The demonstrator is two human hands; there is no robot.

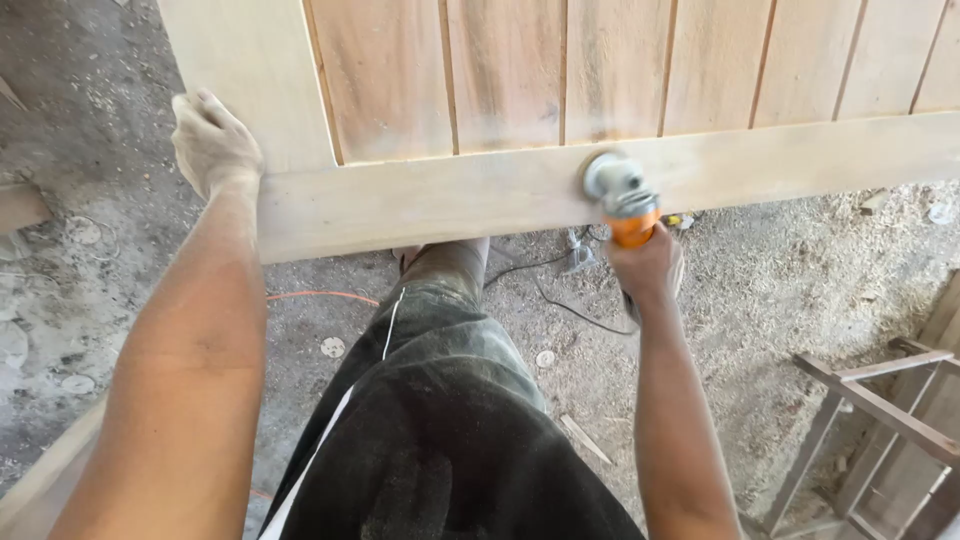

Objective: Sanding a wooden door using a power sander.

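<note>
A pale wooden door panel (560,70) with vertical boards and a wide bottom rail (420,195) lies raised in front of me. My left hand (212,140), dusted white, grips the door's left edge near the corner. An orange and grey angle grinder (622,200) sits in my right hand (648,265), which is closed around its body. The grinder's round head presses on the bottom rail, right of centre. A haze of dust blurs the wood around the head.
My dark dusty trousers (440,420) fill the lower middle. Black and orange cables (560,300) trail over the sawdust-covered floor (780,270). A wooden frame (880,400) stands at the lower right, and a timber piece (20,205) at the far left.
</note>
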